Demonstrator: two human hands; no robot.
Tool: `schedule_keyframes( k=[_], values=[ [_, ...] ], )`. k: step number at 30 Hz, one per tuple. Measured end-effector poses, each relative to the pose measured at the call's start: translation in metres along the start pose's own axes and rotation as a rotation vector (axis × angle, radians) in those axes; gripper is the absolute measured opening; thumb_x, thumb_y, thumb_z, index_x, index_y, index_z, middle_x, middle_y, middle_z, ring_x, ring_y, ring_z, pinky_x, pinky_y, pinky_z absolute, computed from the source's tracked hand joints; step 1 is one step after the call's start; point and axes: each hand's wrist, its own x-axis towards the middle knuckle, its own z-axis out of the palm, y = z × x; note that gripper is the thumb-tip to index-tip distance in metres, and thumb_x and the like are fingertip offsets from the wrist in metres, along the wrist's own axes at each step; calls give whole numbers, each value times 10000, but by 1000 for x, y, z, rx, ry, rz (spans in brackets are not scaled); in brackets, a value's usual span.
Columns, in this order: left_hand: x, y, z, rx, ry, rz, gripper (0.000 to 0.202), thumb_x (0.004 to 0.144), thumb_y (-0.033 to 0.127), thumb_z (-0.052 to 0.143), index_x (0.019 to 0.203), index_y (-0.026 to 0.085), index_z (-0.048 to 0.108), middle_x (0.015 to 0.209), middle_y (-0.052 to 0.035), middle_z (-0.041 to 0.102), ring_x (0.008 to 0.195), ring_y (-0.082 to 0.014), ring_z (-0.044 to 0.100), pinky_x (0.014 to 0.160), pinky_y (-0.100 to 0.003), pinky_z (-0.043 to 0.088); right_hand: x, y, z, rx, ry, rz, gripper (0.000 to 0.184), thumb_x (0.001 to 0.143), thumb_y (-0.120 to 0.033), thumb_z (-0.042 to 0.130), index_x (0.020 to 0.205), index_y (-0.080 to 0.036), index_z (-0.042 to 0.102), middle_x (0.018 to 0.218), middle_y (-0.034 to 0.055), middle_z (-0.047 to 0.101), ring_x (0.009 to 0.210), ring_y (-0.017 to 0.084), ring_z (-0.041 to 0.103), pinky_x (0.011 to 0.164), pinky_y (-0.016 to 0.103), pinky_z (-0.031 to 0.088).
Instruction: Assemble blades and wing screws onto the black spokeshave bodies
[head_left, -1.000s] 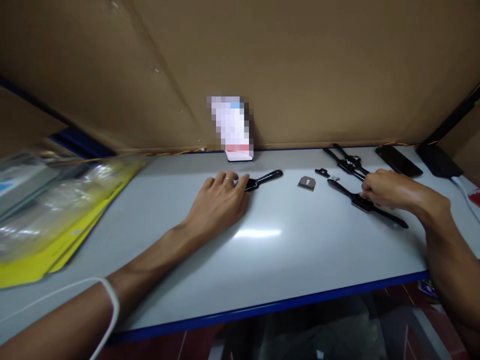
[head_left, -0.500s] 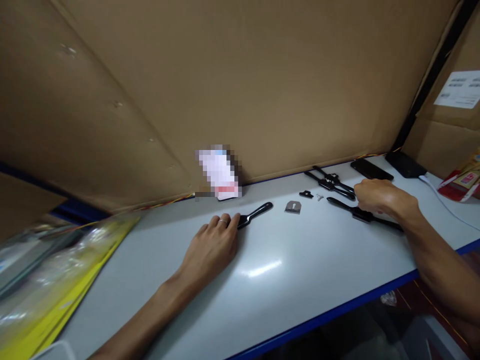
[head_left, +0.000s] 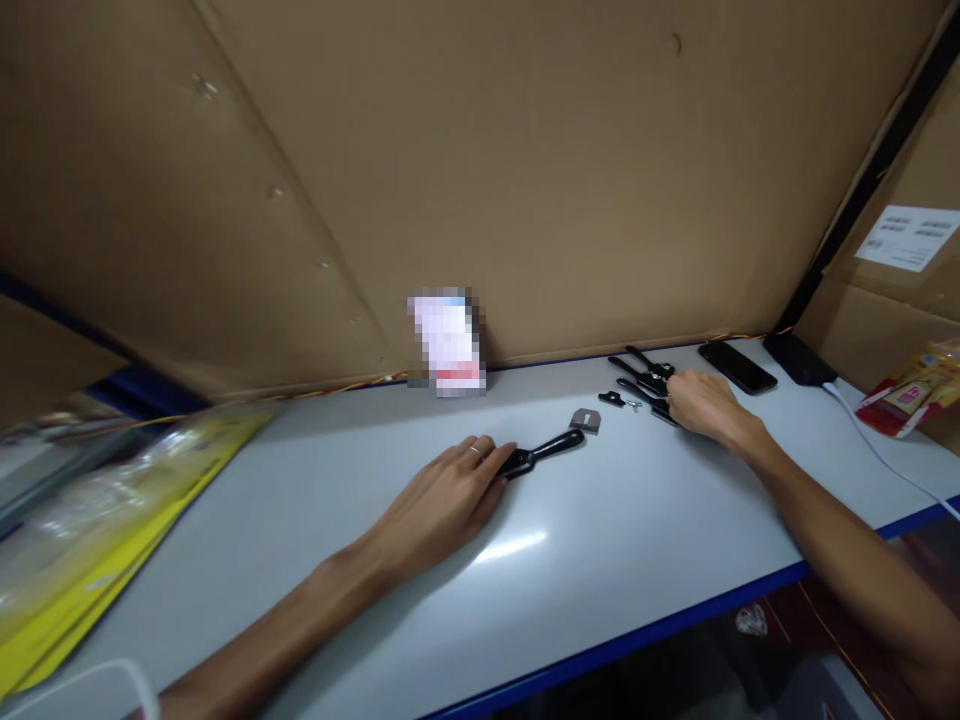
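Note:
My left hand (head_left: 457, 485) is closed over one end of a black spokeshave (head_left: 556, 446), whose free handle points right on the table. Just beyond that handle lies a grey metal blade (head_left: 585, 420) with a keyhole-shaped slot. My right hand (head_left: 705, 405) grips a second spokeshave (head_left: 639, 394) by its far end, close beside the other black spokeshaves (head_left: 651, 373) at the back; its fingers are partly hidden. Between the hands lie a small black cap piece (head_left: 611, 398) and small silver screws (head_left: 634, 405).
A lit phone (head_left: 450, 340), blurred out, leans on the cardboard wall (head_left: 562, 180). At the back right are a dark phone (head_left: 739, 367), a black device (head_left: 799, 360) with a white cable, and a red package (head_left: 904, 400). Yellow plastic-wrapped packs (head_left: 127, 540) lie at left.
My right hand has carried its spokeshave left and back, up against the other spokeshaves. My left hand, with its spokeshave, has shifted a little right, closer to the blade.

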Motion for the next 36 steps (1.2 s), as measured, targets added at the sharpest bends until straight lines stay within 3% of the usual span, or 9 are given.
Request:
schedule_keyframes(
  k=[4, 8, 13, 19, 23, 30, 32, 36],
  values=[
    [-6, 19, 3, -242, 51, 109, 414, 1010, 225, 374, 1423, 209, 402, 1148, -103, 590, 922, -201, 615, 827, -394, 575, 6, -14, 8, 11, 143, 13, 345, 970, -190, 396, 1041, -76, 714, 1023, 233, 709, 950, 300, 677, 739, 352, 432],
    [-9, 33, 2, -333, 57, 203, 476, 993, 240, 457, 1460, 239, 363, 1166, -98, 593, 1000, -223, 588, 889, -440, 558, 8, -29, 17, 56, 232, -114, 333, 984, -207, 401, 1182, -176, 668, 1158, 119, 676, 1025, 234, 635, 809, 322, 440],
    [-6, 31, -3, -236, 38, 167, 379, 984, 374, 496, 1317, 196, 528, 1020, -79, 606, 869, -229, 604, 765, -419, 553, 5, -48, 34, 64, 232, -257, 320, 977, -221, 450, 1214, -142, 652, 1195, 157, 606, 1046, 268, 590, 819, 369, 466],
    [-4, 30, -5, -186, -37, 175, 276, 1029, 325, 411, 1181, 192, 599, 945, -53, 605, 751, -183, 600, 667, -330, 486, 11, -58, 43, 128, 252, -384, 330, 1021, -305, 432, 1189, -142, 665, 1154, 156, 593, 1106, 274, 536, 904, 397, 455],
    [-4, 31, -5, -212, -29, 201, 270, 1037, 328, 397, 1131, 198, 614, 875, -36, 618, 727, -168, 593, 633, -300, 444, 12, -62, 43, 225, 253, -449, 310, 992, -359, 520, 1159, -147, 673, 1122, 130, 606, 1083, 253, 552, 923, 395, 455],
    [-4, 30, -5, -201, -29, 217, 276, 1035, 324, 396, 1155, 195, 609, 870, -40, 635, 737, -179, 604, 635, -310, 449, -7, -68, 30, 398, 146, -613, 186, 901, -240, 649, 1069, -175, 698, 1065, 73, 648, 951, 176, 608, 877, 321, 467],
    [-5, 30, -5, -189, -39, 217, 279, 1036, 324, 395, 1172, 198, 604, 877, -40, 637, 742, -176, 611, 642, -306, 456, -9, -67, 30, 436, 113, -647, 126, 909, -203, 624, 989, -178, 718, 1006, 49, 665, 867, 142, 611, 823, 278, 466],
    [-6, 29, -5, -183, -40, 216, 301, 1041, 334, 383, 1199, 197, 599, 888, -44, 648, 736, -174, 620, 644, -309, 472, -4, -59, 34, 480, 127, -604, 185, 917, -130, 548, 884, -162, 727, 891, 39, 659, 778, 133, 586, 773, 270, 449]
  ],
)
